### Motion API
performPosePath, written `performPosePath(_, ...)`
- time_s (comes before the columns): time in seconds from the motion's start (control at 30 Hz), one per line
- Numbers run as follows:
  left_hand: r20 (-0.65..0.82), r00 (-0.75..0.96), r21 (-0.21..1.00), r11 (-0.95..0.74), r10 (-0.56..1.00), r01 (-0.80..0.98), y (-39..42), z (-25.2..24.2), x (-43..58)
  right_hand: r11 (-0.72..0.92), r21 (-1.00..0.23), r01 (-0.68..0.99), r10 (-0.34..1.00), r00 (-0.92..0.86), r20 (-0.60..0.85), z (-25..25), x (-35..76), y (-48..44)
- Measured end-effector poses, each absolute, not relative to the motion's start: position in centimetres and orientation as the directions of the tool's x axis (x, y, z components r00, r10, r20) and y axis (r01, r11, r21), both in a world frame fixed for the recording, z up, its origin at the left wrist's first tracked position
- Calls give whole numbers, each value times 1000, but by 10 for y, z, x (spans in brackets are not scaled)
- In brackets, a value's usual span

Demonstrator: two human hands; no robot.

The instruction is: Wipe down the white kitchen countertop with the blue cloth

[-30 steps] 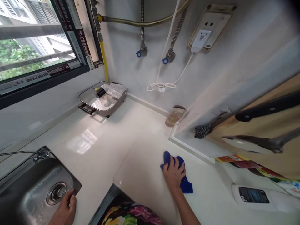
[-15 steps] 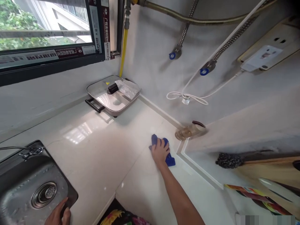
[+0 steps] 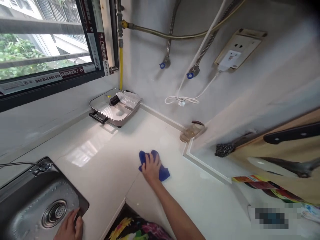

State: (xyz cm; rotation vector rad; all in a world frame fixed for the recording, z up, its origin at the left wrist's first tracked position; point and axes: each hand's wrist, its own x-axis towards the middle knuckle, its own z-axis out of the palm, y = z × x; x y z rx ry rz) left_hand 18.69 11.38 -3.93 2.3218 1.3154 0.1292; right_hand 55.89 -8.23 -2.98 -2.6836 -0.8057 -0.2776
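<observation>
My right hand (image 3: 151,166) presses down on a blue cloth (image 3: 164,173) on the white countertop (image 3: 110,173), its fingers spread across the folds. The cloth is bunched up, with parts poking out past the fingertips and beside the wrist. At the lower left, my left hand (image 3: 70,225) rests at the near right corner of the steel sink (image 3: 83,201), fingers stretched out and thumb apart. It holds nothing that I can see. The sink drain (image 3: 55,213) lies just beside its fingers.
An electric pan with a glass lid (image 3: 116,111) stands in the back corner. A glass jar (image 3: 188,133) lies near the wall ledge. At right are a scrubbing brush (image 3: 224,150), knives (image 3: 292,133) and colourful packets (image 3: 260,183). A white cord (image 3: 182,99) hangs on the wall.
My right hand has slid the blue cloth leftward over the countertop, away from the wall ledge. The camera view has shifted a little. My left hand stays at the sink corner.
</observation>
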Motion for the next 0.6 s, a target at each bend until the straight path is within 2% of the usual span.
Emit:
performPosePath(0.1,264,596,414,-647,759,641,99,-35,205,-706,-317,633,567,774,284,-26,533,-95)
performPosePath(0.17,402,665,430,-770,630,470,79,-30,232,-642,-387,662,591,749,300,-24,524,-109)
performPosePath(0.27,431,794,433,-870,429,235,41,-20,291,-525,-568,634,526,766,369,-22,518,-135)
performPosePath(0.37,367,916,394,-919,165,8,9,-12,356,-441,-743,504,322,861,393,-22,516,-170)
performPosePath(0.4,355,926,394,-919,128,-24,0,-10,376,-439,-776,454,244,891,383,-24,513,-187)
performPosePath(0.5,318,945,405,-912,76,-63,-20,-13,423,-514,-790,334,67,934,351,-31,496,-252)
performPosePath(0.6,282,957,411,-910,73,-51,-33,-23,452,-644,-723,251,13,948,318,-45,460,-330)
